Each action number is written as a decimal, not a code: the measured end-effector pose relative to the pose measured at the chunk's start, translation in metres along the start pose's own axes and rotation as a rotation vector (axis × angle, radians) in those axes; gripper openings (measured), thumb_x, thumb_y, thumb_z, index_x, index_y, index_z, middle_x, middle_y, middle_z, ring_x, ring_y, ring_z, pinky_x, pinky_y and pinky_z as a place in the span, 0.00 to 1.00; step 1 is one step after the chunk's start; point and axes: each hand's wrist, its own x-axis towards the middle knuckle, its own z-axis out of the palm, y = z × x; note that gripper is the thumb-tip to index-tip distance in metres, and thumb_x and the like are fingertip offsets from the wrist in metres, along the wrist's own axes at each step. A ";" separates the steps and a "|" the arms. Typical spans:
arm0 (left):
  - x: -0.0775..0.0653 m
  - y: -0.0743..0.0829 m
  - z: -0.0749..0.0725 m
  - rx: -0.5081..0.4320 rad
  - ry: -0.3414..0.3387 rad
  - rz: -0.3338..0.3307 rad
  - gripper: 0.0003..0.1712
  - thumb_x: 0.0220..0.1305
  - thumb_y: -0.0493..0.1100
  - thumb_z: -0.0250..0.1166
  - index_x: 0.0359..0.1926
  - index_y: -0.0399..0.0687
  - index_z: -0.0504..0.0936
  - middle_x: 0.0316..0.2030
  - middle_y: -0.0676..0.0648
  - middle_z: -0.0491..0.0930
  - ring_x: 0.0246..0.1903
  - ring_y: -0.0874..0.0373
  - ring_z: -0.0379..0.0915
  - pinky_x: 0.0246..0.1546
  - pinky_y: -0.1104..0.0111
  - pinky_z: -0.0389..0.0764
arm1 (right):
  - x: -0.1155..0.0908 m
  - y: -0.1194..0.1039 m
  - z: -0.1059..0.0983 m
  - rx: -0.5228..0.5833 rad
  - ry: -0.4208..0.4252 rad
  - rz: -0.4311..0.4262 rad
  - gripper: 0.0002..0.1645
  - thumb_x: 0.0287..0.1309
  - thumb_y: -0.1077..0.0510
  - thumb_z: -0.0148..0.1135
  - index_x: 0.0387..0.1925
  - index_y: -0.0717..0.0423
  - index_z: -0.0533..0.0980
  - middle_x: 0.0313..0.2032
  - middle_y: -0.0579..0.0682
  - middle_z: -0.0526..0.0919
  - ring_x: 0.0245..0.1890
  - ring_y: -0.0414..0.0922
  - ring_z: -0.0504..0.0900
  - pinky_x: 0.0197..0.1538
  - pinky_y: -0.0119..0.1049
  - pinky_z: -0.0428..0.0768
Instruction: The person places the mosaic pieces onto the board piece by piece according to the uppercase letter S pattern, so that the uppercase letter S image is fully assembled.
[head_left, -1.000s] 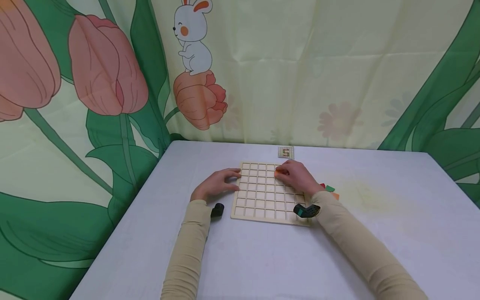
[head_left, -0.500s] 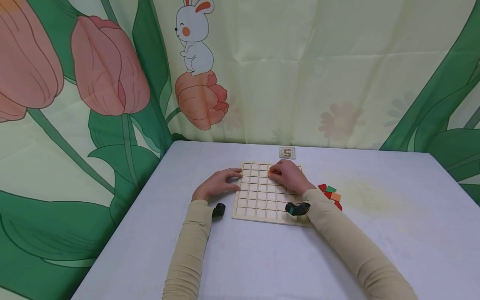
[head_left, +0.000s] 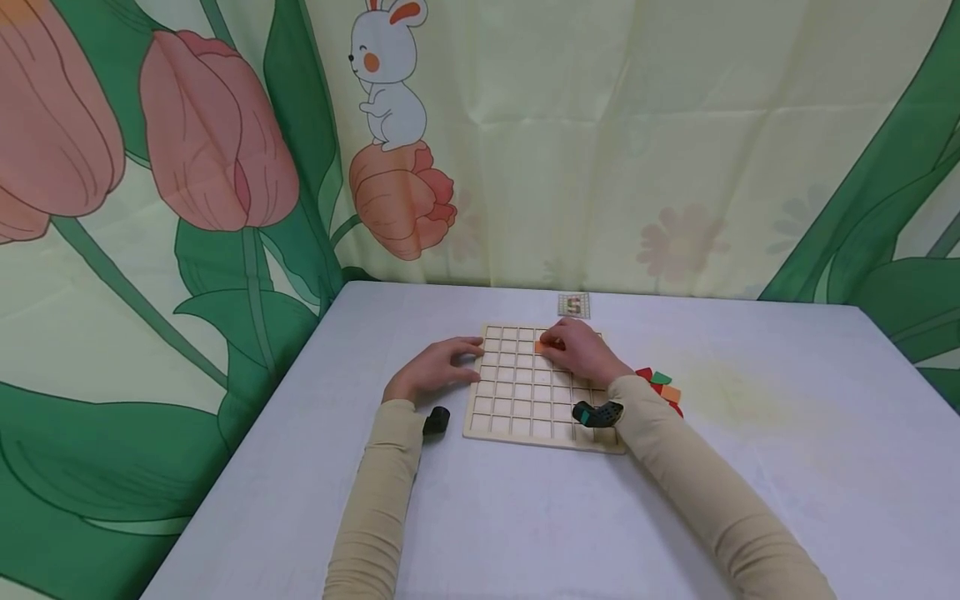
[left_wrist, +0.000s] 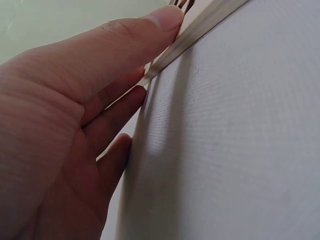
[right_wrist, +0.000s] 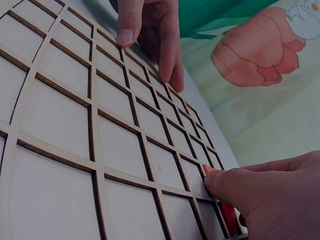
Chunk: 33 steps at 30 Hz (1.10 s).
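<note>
A pale wooden grid board (head_left: 513,392) lies on the table. My left hand (head_left: 435,367) rests at its left edge, fingers spread and relaxed; in the left wrist view the thumb (left_wrist: 125,42) touches the board's rim (left_wrist: 200,30). Over the board's upper part, my right hand (head_left: 588,350) pinches a small orange tile (head_left: 539,347) between thumb and fingers. Most of that tile (right_wrist: 207,170) is covered by the hand in the right wrist view. A red piece (right_wrist: 229,217) sits in a cell just beneath the same hand, partly hidden.
Several loose red, green and orange pieces, among them a green one (head_left: 661,378) and an orange one (head_left: 671,393), lie right of the board, partly behind the right forearm. A small patterned card (head_left: 573,306) lies beyond the board. A printed curtain (head_left: 555,167) hangs behind the table.
My right hand has shifted slightly left over the board with the orange tile, mostly in the first half second. My left hand has stayed at the board's edge.
</note>
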 end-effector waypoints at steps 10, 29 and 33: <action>0.001 -0.001 0.000 -0.002 0.001 -0.011 0.30 0.59 0.46 0.72 0.62 0.49 0.77 0.70 0.58 0.64 0.72 0.59 0.52 0.70 0.61 0.57 | 0.001 -0.003 0.001 0.008 0.017 -0.013 0.12 0.63 0.59 0.64 0.44 0.62 0.83 0.39 0.54 0.80 0.40 0.52 0.77 0.45 0.47 0.77; 0.002 -0.001 0.001 0.006 0.002 0.013 0.30 0.58 0.49 0.72 0.61 0.49 0.78 0.69 0.58 0.64 0.71 0.59 0.53 0.70 0.60 0.57 | -0.036 0.012 -0.023 0.121 0.045 0.169 0.19 0.66 0.56 0.60 0.54 0.62 0.78 0.48 0.56 0.79 0.48 0.53 0.78 0.52 0.50 0.77; 0.000 -0.002 0.000 -0.007 0.005 0.009 0.29 0.59 0.48 0.72 0.61 0.50 0.78 0.69 0.59 0.65 0.71 0.59 0.53 0.70 0.61 0.57 | -0.056 0.024 -0.040 0.086 0.027 0.205 0.19 0.66 0.57 0.60 0.54 0.63 0.78 0.47 0.57 0.79 0.46 0.53 0.78 0.51 0.50 0.78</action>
